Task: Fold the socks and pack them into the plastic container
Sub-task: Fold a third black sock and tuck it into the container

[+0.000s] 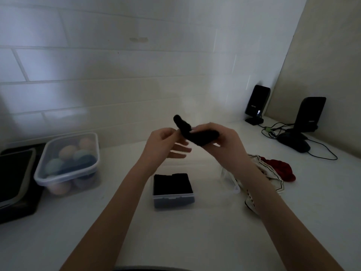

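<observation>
Above the counter, my right hand grips a folded black sock, its free end sticking up to the left. My left hand is just left of the sock, fingertips touching its edge, fingers loosely spread. Below the hands stands a small clear plastic container with black socks in it. More socks lie to the right: a white one with dark stripes and a red one, partly hidden by my right forearm.
A larger clear tub of pastel sock balls stands at left, next to a black tray. Two black speakers, a dark mouse and cables sit at back right. A tiled wall rises behind the white counter.
</observation>
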Motion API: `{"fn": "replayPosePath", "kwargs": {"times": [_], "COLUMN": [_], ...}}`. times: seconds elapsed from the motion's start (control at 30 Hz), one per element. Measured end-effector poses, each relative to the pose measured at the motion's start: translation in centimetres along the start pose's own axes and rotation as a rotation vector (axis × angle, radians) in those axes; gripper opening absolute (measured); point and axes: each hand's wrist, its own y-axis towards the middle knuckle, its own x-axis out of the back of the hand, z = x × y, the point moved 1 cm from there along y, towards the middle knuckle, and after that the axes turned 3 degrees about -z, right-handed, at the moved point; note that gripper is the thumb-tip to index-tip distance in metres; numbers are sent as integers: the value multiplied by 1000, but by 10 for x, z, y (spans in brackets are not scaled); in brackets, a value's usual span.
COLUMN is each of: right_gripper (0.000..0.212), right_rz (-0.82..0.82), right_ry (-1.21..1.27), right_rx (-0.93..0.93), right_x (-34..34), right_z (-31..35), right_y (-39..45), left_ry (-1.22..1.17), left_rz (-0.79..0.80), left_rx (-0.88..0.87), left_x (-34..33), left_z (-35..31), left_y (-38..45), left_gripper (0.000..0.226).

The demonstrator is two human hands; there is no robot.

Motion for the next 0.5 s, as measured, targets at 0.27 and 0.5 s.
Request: {"fn": "replayPosePath", "kwargs": {"times": [0.27,0.5], "right_gripper": [30,16], "right_rz": [156,53], "right_ry": [-350,-277], "right_rx": [166,13], "right_x": [-8,-7], "right_z": [-7,-8], "right_y": [-9,-14], "left_ry": [-193,-157], "left_rz": [164,232], "left_rx": [86,56], "left_x": [7,0], "left_z": [11,15], "left_y": [11,3], "left_gripper": [17,21]}}
